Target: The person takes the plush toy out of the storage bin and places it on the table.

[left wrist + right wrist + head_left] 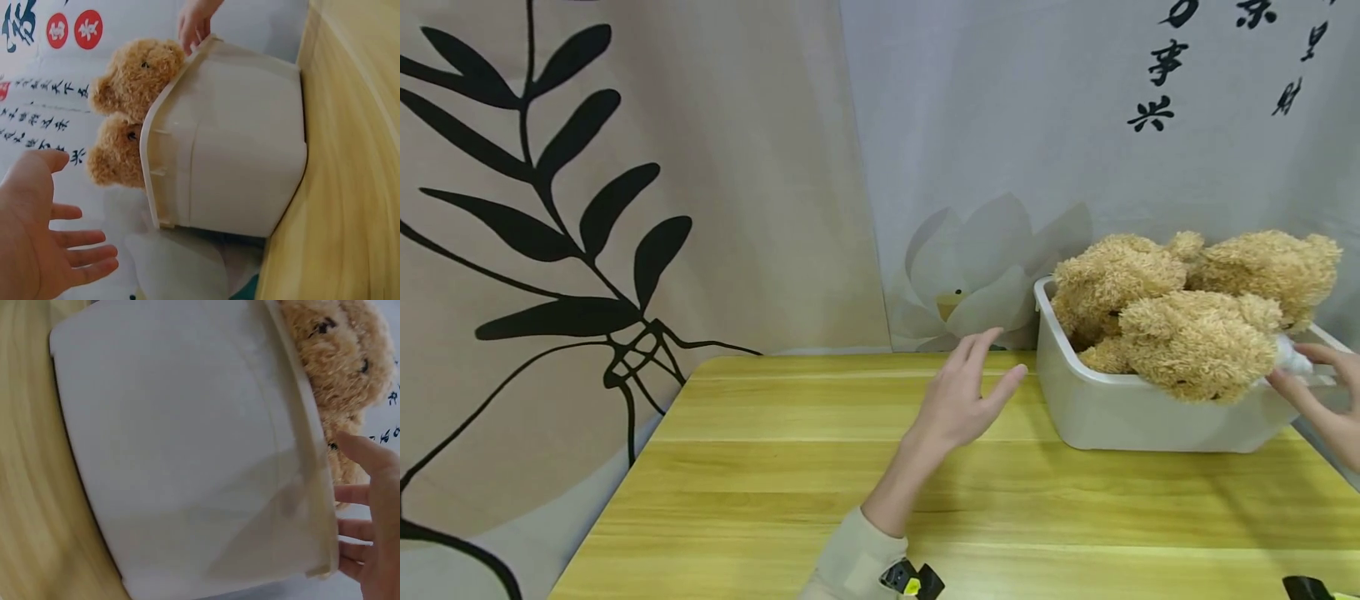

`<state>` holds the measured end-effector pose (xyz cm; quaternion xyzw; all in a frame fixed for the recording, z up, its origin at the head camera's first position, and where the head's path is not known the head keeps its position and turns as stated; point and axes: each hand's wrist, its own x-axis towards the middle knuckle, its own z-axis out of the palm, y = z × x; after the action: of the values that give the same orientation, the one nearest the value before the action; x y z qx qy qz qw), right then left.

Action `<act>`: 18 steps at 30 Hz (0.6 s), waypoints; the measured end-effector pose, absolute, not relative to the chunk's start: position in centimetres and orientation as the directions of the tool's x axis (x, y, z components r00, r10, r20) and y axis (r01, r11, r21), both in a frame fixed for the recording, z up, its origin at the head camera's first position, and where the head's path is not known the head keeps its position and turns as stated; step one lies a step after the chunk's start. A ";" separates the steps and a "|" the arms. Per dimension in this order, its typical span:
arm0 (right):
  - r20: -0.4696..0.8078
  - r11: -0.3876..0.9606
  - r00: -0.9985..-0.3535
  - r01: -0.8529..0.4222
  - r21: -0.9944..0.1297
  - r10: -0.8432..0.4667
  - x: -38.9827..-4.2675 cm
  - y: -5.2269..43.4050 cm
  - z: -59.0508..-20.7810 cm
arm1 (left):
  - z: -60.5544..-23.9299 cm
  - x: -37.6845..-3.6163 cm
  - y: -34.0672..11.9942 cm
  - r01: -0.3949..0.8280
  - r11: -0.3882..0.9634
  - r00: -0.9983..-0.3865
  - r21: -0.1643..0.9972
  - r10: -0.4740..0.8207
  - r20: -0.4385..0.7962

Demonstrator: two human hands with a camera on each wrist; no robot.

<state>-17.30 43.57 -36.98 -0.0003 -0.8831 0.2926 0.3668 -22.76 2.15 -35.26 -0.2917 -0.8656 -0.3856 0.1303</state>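
Tan fuzzy teddy bears (1195,312), white plastic tub (1120,412), yellow-green streaked wooden table (790,483).

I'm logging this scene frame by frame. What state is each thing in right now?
White plastic tub: upright on the table, filled with toys.
Tan plush teddy bears: piled above the rim.
Left hand: open, fingers spread, touching nothing.
Right hand: at the tub's far rim; grip unclear.
Yellow wooden table: bears the tub.
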 end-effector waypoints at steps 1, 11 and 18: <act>0.645 0.830 -0.733 -0.210 -0.517 0.217 -17.4 43.9 -37.2 | -35.2 -22.7 2.3 0.608 0.529 -0.794 0.592 0.406 0.453; 0.673 0.823 -0.711 -0.251 -0.510 0.201 -17.8 45.6 -38.8 | -34.5 -22.3 4.3 0.662 0.449 -0.749 0.600 0.428 0.506; 0.754 0.779 -0.650 -0.422 -0.465 0.098 -18.4 45.1 -39.3 | -33.8 -22.1 5.8 0.695 0.417 -0.718 0.586 0.456 0.526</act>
<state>-18.40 45.11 -39.30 0.0953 -0.8505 0.3188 0.4074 -22.15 5.76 -33.79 -0.3469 -0.8292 -0.4138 0.1442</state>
